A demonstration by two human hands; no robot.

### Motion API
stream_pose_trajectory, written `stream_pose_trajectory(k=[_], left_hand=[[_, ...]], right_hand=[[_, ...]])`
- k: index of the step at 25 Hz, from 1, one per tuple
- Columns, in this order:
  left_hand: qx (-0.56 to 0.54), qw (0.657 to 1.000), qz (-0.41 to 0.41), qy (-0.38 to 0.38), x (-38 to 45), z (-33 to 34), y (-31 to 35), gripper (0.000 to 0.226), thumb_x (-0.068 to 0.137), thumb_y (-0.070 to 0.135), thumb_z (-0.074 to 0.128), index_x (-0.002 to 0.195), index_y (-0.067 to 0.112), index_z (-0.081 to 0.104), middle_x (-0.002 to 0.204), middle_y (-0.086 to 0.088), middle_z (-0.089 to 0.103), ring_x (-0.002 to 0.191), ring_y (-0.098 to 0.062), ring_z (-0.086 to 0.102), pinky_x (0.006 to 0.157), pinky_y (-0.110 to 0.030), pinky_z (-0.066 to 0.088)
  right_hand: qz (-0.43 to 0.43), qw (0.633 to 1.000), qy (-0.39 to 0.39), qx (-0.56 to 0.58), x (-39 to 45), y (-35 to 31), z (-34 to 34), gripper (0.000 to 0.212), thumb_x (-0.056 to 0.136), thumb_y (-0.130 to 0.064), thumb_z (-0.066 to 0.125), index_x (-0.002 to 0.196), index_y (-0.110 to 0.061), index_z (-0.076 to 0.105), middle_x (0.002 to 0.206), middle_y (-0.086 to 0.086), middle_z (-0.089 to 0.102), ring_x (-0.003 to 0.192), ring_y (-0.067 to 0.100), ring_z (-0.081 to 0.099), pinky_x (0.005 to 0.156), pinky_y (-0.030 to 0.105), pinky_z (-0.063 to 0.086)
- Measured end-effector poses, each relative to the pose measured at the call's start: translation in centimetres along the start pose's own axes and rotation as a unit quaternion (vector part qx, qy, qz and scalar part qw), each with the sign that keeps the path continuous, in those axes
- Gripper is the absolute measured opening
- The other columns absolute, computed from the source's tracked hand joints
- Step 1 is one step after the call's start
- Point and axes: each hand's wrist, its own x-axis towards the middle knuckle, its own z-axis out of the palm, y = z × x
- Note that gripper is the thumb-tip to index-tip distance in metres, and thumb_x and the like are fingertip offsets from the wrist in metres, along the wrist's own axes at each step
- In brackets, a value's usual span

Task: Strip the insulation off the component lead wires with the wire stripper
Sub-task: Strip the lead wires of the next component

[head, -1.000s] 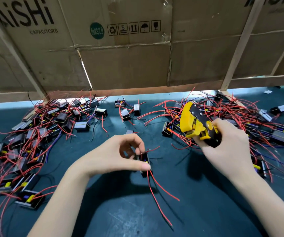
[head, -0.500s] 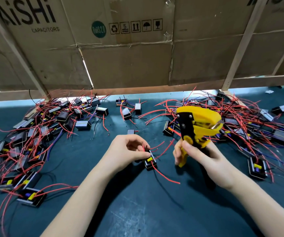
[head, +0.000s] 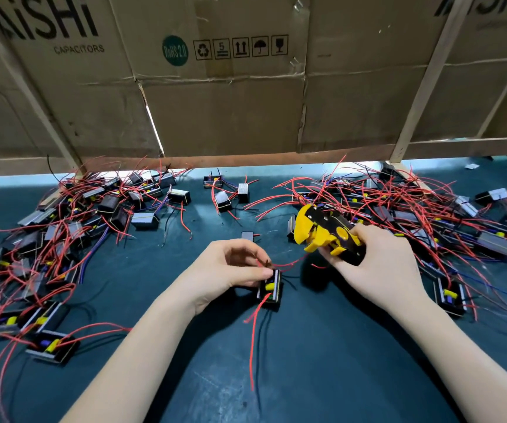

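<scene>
Left hand (head: 230, 270) pinches red lead wire (head: 288, 264) of small black box component (head: 270, 289) at counter (head: 322, 361) centre; right hand (head: 380, 270) grips yellow-black wire stripper (head: 325, 233) at 2 o'clock of component, head near wire

I see dark teal counter (head: 322, 377) across lower view. Cardboard wall (head: 224, 117) stands along far edge, flattened boxes, creased, seams gaping. "AiSHi CAPACITORS" print (head: 50, 22) top left of it. Green RoHS 2.0 sticker (head: 175, 50) near centre, row of handling symbols (head: 240, 47) just right of it. Pale wood slats (head: 423, 77) lean across cardboard, right and left. Bright gap under wall's lower edge. White scrap (head: 472, 166) lies far right on counter.
</scene>
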Motion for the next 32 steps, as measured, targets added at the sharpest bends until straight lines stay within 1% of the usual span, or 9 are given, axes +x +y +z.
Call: stream_pose_trajectory(k=[3, 6, 8, 10, 14, 18, 24, 30, 32], left_hand=[[0.017, 1.0, 0.0, 0.02, 0.0, 0.1, 0.0, 0.015, 0.072, -0.008, 0.078, 0.083, -0.002, 0.069, 0.085, -0.014, 0.072, 0.072, -0.017, 0.068, 0.067, -0.02, 0.054], [-0.033, 0.998, 0.032, 0.044, 0.0, 0.1, 0.4, 0.012, 0.062, 0.012, 0.084, 0.071, 0.012, 0.076, 0.086, -0.008, 0.076, 0.078, -0.017, 0.07, 0.07, -0.021, 0.056], [-0.1, 0.993, 0.053, 0.022, -0.1, 0.0, 0.8, 0.015, 0.058, 0.021, 0.086, 0.07, 0.017, 0.077, 0.088, -0.007, 0.076, 0.08, -0.016, 0.071, 0.073, -0.022, 0.056], [-0.143, 0.988, 0.056, -0.018, -0.2, 0.1, 1.0, 0.014, 0.064, 0.016, 0.087, 0.074, 0.016, 0.077, 0.087, -0.007, 0.075, 0.077, -0.016, 0.071, 0.071, -0.024, 0.057], [-0.112, 0.991, 0.055, -0.038, -0.4, 1.3, 1.1, 0.008, 0.071, 0.02, 0.081, 0.077, 0.016, 0.077, 0.085, -0.006, 0.074, 0.075, -0.014, 0.068, 0.07, -0.022, 0.055], [-0.092, 0.994, 0.052, -0.001, -0.4, 1.7, 1.0, 0.005, 0.071, 0.016, 0.079, 0.074, 0.013, 0.076, 0.073, 0.0, 0.071, 0.054, -0.003, 0.06, 0.055, -0.011, 0.046], [-0.067, 0.997, 0.035, 0.027, -0.1, 2.3, 0.7, 0.015, 0.062, 0.027, 0.078, 0.072, 0.015, 0.078, 0.073, 0.0, 0.07, 0.063, -0.008, 0.062, 0.062, -0.016, 0.049], [-0.046, 0.998, 0.031, 0.033, -0.2, 2.6, 0.8, 0.003, 0.074, 0.011, 0.077, 0.072, 0.012, 0.075, 0.071, 0.001, 0.07, 0.061, -0.005, 0.061, 0.057, -0.013, 0.047], [-0.037, 0.998, 0.03, 0.035, -0.2, 2.6, 0.9, 0.008, 0.078, 0.006, 0.075, 0.073, 0.011, 0.074, 0.07, 0.0, 0.07, 0.06, -0.003, 0.06, 0.056, -0.012, 0.045]], right_hand=[[0.008, 0.999, 0.04, -0.014, -0.3, 0.2, -0.4, 0.044, 0.078, -0.057, 0.067, 0.071, -0.018, 0.05, 0.07, -0.002, 0.054, 0.076, 0.03, 0.057, 0.071, 0.042, 0.045], [0.027, 0.995, 0.074, -0.056, -0.1, 0.7, -0.8, 0.045, 0.078, -0.054, 0.07, 0.07, -0.019, 0.043, 0.07, -0.001, 0.051, 0.078, 0.034, 0.058, 0.07, 0.04, 0.038], [0.044, 0.991, 0.078, -0.1, 0.0, 1.0, -0.8, 0.045, 0.077, -0.054, 0.07, 0.071, -0.016, 0.047, 0.073, 0.002, 0.054, 0.082, 0.034, 0.059, 0.072, 0.039, 0.033], [0.046, 0.986, 0.078, -0.138, 0.0, 1.0, -0.6, 0.046, 0.076, -0.055, 0.071, 0.076, -0.011, 0.056, 0.08, 0.009, 0.062, 0.085, 0.036, 0.06, 0.074, 0.04, 0.033], [0.004, 0.983, 0.104, -0.154, -0.2, 0.5, 0.0, 0.044, 0.072, -0.047, 0.076, 0.08, -0.007, 0.06, 0.08, 0.014, 0.063, 0.08, 0.038, 0.059, 0.075, 0.042, 0.035], [-0.036, 0.979, 0.122, -0.156, -0.5, -0.7, 0.6, 0.041, 0.069, -0.049, 0.065, 0.078, -0.01, 0.057, 0.076, 0.01, 0.06, 0.077, 0.034, 0.056, 0.072, 0.04, 0.035], [-0.055, 0.977, 0.127, -0.165, -0.5, -0.6, 0.4, 0.04, 0.067, -0.05, 0.065, 0.075, -0.012, 0.055, 0.074, 0.008, 0.06, 0.076, 0.033, 0.057, 0.072, 0.04, 0.035], [-0.069, 0.975, 0.111, -0.177, -0.5, -0.8, -0.1, 0.037, 0.066, -0.049, 0.062, 0.065, -0.012, 0.055, 0.067, 0.007, 0.06, 0.067, 0.032, 0.059, 0.069, 0.037, 0.03], [-0.072, 0.977, 0.09, -0.179, -0.5, -0.8, -0.3, 0.037, 0.067, -0.047, 0.067, 0.061, -0.013, 0.053, 0.063, 0.007, 0.06, 0.063, 0.031, 0.059, 0.067, 0.036, 0.029]])
